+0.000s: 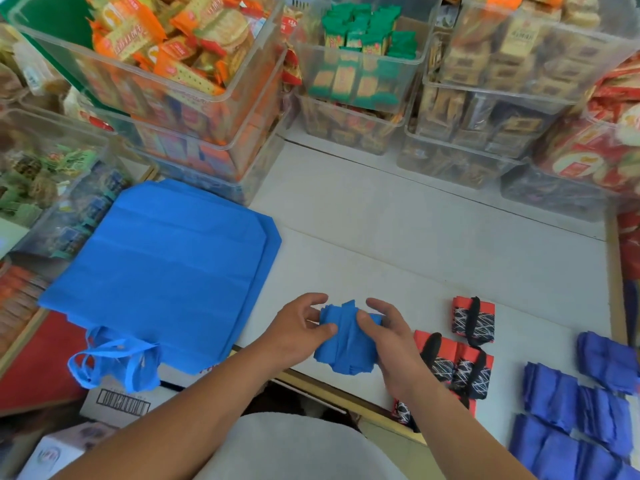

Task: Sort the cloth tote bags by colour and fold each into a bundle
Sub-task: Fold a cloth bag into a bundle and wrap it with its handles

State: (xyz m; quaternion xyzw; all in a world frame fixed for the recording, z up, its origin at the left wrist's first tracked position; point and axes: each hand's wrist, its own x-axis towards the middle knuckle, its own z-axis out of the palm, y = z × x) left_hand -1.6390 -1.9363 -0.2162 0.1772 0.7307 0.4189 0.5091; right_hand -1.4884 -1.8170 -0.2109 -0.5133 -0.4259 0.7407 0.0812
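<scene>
Your left hand [299, 327] and right hand [388, 336] both clamp the light-blue bundle [346, 344] just above the desk [433, 244], squeezing from either side so the folds cannot spring open. The strap wrapped round it looks only half tucked, though your thumbs hide it. Unfolded blue bags [166, 265] wait at your left; finished bundles lie right, grouped by colour.

This is a shop, most likely one selling snacks. Beyond the fingers [308, 298], clear plastic bins [194, 98] stand stacked along the back of a white counter [415, 237], each heaped with one kind of wrapped biscuit. Orange packets [180, 39] lie far left of the fingers, green packets [367, 32] straight ahead and red packets [595, 147] far right. Below and left of the fingers sits a cardboard box [117, 403] printed with a barcode.
</scene>
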